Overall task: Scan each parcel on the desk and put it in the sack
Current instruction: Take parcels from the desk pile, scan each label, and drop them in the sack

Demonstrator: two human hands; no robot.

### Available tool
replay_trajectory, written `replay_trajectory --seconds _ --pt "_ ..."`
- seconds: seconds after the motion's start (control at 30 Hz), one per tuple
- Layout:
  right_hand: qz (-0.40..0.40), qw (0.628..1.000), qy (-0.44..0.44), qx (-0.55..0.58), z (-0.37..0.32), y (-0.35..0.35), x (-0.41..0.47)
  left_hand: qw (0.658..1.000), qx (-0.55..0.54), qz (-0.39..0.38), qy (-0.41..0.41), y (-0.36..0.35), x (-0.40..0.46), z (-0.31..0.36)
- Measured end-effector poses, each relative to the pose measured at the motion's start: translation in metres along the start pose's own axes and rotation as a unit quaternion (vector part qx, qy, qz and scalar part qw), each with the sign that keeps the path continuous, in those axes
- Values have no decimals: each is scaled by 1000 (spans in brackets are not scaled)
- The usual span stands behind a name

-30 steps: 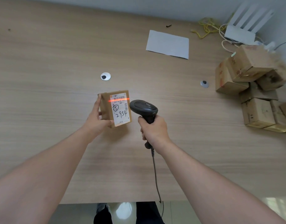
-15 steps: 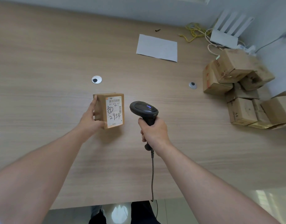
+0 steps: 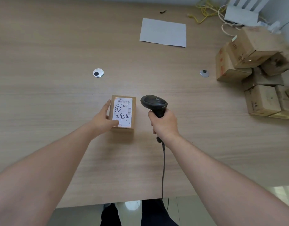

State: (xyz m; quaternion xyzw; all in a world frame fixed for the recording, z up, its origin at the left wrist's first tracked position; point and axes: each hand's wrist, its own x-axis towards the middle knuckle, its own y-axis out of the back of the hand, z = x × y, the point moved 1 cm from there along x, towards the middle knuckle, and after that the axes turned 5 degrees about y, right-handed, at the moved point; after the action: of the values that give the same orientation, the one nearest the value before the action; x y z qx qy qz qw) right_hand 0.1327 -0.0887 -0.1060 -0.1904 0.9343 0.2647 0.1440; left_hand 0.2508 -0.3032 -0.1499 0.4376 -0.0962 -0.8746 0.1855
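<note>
The box [image 3: 122, 113] is held by the left hand [image 3: 102, 120] near the middle of the tabletop [image 3: 58, 46]. The scanner [image 3: 154, 103] is gripped by the right hand [image 3: 164, 124]. The label should be kept facing up and the box lifted straight toward the sack, which is not seen.

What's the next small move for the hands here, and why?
Probably lift the parcel off the desk toward the sack, which is out of view. The left hand holds its side, thumb on the label; no scan line shows from the scanner in the right hand, so the scan looks finished.
</note>
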Motion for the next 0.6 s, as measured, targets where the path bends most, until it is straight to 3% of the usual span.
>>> replay_trajectory --seconds 0.13,0.27,0.4,0.6 --pt "3 1000 -9 -11 8 4 9 993 79 67 -56 -15 3 11" --pt "-2 1000 -9 -22 11 6 19 965 194 142 -104 -34 5 27" --pt "-7 999 -1 -31 9 5 27 936 296 184 -47 -55 3 47" --pt "-43 998 15 -35 6 12 37 927 317 201 6 -68 -8 58"
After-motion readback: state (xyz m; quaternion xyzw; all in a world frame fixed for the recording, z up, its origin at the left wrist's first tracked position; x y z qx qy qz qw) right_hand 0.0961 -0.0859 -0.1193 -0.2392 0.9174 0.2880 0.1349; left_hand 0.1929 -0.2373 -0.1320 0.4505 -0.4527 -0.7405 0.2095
